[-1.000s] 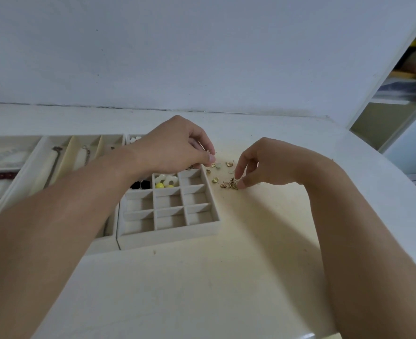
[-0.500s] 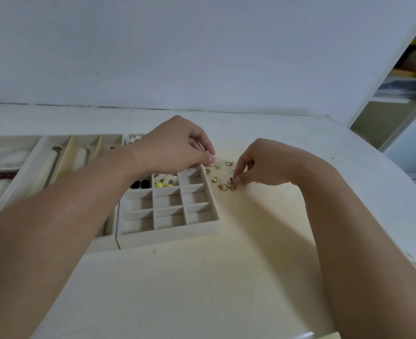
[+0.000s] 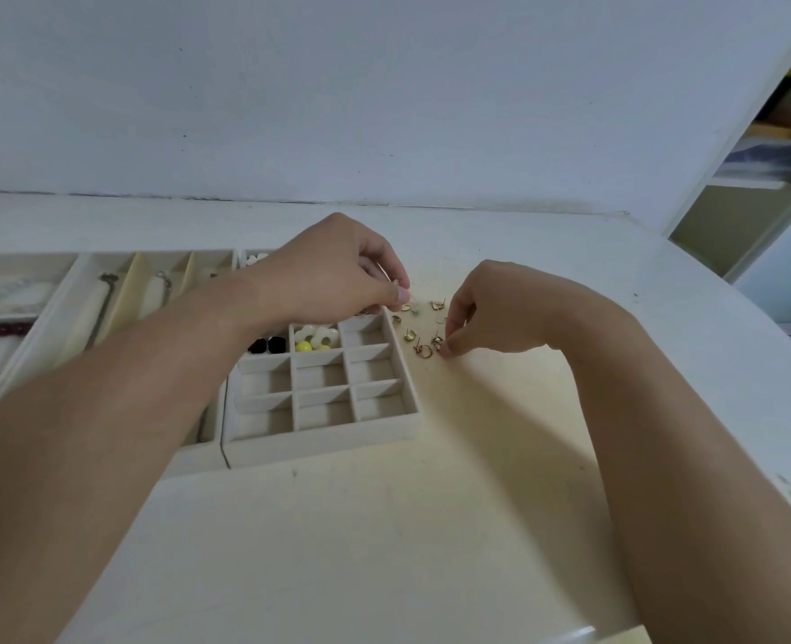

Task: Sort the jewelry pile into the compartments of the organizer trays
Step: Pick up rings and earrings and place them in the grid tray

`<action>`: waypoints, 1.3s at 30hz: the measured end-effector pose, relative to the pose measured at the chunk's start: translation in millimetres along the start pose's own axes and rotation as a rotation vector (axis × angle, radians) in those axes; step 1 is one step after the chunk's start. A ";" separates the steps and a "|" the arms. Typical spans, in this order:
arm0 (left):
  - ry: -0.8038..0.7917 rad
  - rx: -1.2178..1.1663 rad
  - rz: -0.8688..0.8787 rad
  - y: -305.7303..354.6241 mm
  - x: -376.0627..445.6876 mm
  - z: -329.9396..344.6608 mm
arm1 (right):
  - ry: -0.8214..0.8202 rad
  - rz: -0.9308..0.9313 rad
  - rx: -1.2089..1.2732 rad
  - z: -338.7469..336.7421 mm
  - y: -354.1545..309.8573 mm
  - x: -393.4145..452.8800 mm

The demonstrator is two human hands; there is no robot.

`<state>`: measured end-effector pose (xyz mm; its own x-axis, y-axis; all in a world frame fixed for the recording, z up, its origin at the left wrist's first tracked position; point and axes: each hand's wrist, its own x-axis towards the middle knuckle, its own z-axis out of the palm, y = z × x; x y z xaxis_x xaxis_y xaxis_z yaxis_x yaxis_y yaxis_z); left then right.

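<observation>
**Desk:** What's nearest on your feed?

**Me:** I see bare table point(image 3: 384, 527), pale cream, then the grid tray point(image 3: 323, 432) with its small square compartments. Its two near rows look empty to me. In the row beyond sit black beads point(image 3: 267, 344) in the left cell and white flower pieces point(image 3: 317, 336) with a yellow bead point(image 3: 303, 347) in the middle cell.

**Desk:** And the pile?

**Me:** The jewelry pile point(image 3: 419, 334) lies on the table just right of the tray's far corner: tiny gold-coloured earrings, small hoops and studs with thin posts, scattered loosely, one or two with a greenish tint.

**Desk:** Hands?

**Me:** The right hand point(image 3: 500, 309) has its fingers curled, tips pinched down on a gold hoop point(image 3: 437, 343) at the pile's near edge. The left hand point(image 3: 337, 271) hovers over the tray's far right corner, thumb and forefinger closed on a small gold piece point(image 3: 395, 283); I can't make out its shape.

**Desk:** Further back?

**Me:** To the left, a long-slot tray point(image 3: 59, 295) holding chains and pale bracelets, plus dark red beads point(image 3: 3, 328) at the far left. Behind everything, a white wall point(image 3: 384, 86).
</observation>
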<state>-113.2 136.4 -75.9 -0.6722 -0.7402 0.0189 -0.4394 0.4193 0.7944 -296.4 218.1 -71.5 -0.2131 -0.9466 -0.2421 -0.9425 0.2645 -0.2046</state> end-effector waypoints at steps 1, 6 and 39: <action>0.000 -0.002 -0.001 0.2 0.0 0.2 | -0.005 -0.011 0.007 0.2 0.2 -0.5; -0.001 -0.005 -0.005 1.1 -0.2 -0.2 | 0.029 -0.063 0.157 -5.2 7.9 -0.6; -0.013 0.028 0.010 0.6 2.3 1.4 | 0.019 -0.077 0.179 -2.9 2.4 -1.4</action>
<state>-115.8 135.7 -76.3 -0.6843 -0.7289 0.0183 -0.4491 0.4412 0.7769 -299.2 219.5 -68.9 -0.1481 -0.9682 -0.2014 -0.8956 0.2177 -0.3879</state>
